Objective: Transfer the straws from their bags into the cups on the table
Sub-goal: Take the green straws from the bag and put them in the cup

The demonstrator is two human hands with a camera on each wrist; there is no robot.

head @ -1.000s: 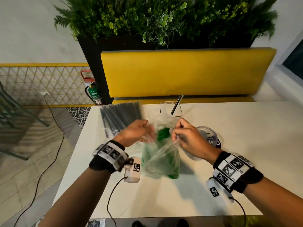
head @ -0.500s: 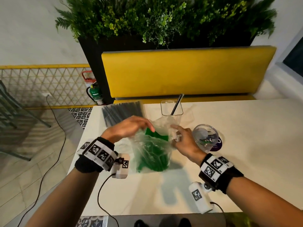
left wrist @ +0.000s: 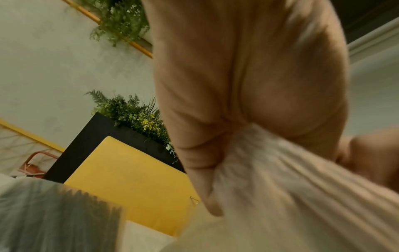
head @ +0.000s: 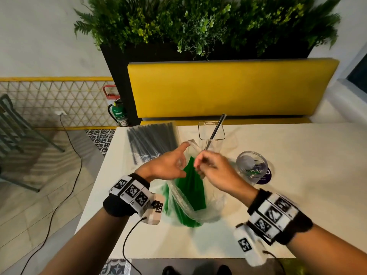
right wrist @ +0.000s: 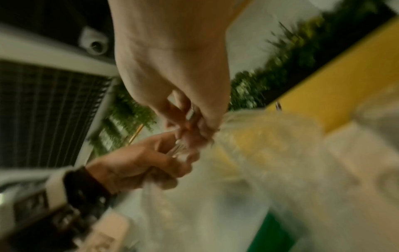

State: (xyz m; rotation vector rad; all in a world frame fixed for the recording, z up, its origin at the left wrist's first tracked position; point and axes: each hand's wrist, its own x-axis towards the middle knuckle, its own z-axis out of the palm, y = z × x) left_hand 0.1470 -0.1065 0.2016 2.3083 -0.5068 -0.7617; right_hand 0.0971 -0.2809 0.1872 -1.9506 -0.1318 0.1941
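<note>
White bench in front of a yellow seat back, planter behind. Left hand grip: fingers curled, pinching the mouth of the clear bag. Right hand grip: fingertips closed on the opposite edge of the same mouth. Bag lifted between both hands, its lower end on the bench; green straws inside, tilted. Beyond: tall clear cup holding one black straw; bag of black straws far left; round cup to the right.
</note>
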